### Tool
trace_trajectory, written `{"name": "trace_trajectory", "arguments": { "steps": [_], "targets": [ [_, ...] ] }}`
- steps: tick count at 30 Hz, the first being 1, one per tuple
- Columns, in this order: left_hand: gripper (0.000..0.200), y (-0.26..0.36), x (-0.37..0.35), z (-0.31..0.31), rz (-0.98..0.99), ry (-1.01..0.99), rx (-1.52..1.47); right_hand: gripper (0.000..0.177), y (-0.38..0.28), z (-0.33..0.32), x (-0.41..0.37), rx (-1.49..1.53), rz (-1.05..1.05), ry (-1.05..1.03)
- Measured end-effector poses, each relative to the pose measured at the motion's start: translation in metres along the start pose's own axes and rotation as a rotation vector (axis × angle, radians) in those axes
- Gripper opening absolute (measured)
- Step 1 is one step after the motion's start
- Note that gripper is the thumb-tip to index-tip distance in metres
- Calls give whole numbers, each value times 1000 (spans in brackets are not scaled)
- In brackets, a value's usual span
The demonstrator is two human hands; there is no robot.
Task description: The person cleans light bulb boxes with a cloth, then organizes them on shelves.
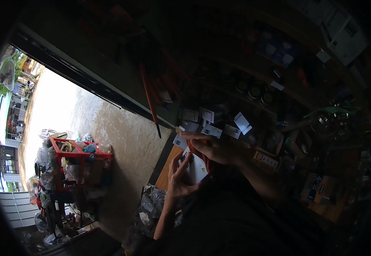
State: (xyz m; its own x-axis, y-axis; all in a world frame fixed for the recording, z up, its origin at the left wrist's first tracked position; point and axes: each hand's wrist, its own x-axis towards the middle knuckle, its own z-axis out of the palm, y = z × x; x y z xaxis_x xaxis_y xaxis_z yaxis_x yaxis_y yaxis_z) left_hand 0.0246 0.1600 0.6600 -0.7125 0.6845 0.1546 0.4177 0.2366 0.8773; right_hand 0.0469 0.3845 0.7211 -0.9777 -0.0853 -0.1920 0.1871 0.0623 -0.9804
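A white flat-sided object [198, 170], perhaps a box or panel, lies at the front of the dim counter, with small dark and green marks on its face. My left hand [179, 179] grips its near left side, fingers on the face and thumb along the lower edge. My right hand [215, 148] reaches over its right part with the fingers stretched to the left. Beneath that palm a reddish-brown cloth [208, 163] is bunched against the white surface. The underside of the object and the right fingertips' contact are hard to make out.
White printed cards [242, 123] lie scattered beyond my hands. An orange-handled tool [149, 96] hangs left of them. Shelves with jars [255, 91] rise to the right, small cartons [265, 160] nearby. A red-framed rack [81, 155] full of bags stands left on the concrete floor [130, 141].
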Motion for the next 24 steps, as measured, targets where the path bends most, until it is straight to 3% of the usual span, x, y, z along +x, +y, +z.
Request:
{"name": "trace_trajectory", "arguments": {
  "steps": [3,6,8,12,15,16,17,18,19,21,22,24],
  "targets": [
    [97,9,-3,2,20,-5,66,42,-25,-1,-6,-63,130,-3],
    [100,26,-6,2,129,-77,137,39,23,6,19,-11,-13,307],
    [102,27,-8,4,197,-106,191,39,67,-1,36,-203,-65,436],
    [102,18,-13,1,212,-96,173,43,84,-25,26,-216,176,418],
    [112,-10,-11,10,144,332,-264,48,96,-39,8,435,246,436],
    [97,17,-1,14,-53,480,-495,50,103,-43,3,685,224,432],
    [76,-33,-20,18,-169,579,-630,52,113,-46,0,973,121,415],
    [71,-40,-16,14,-253,640,-903,57,115,-50,-4,1161,-21,263],
    [66,-45,-10,11,-335,692,-1181,58,103,-44,-8,1234,-69,279],
    [67,-59,-3,7,-334,590,-1305,62,76,-31,-24,1377,-156,323],
    [66,-54,7,15,-443,665,-1266,66,69,-23,-25,1351,-218,318],
    [66,-23,19,28,-497,567,-1561,70,52,-1,-23,879,-385,426]
  ]
}}
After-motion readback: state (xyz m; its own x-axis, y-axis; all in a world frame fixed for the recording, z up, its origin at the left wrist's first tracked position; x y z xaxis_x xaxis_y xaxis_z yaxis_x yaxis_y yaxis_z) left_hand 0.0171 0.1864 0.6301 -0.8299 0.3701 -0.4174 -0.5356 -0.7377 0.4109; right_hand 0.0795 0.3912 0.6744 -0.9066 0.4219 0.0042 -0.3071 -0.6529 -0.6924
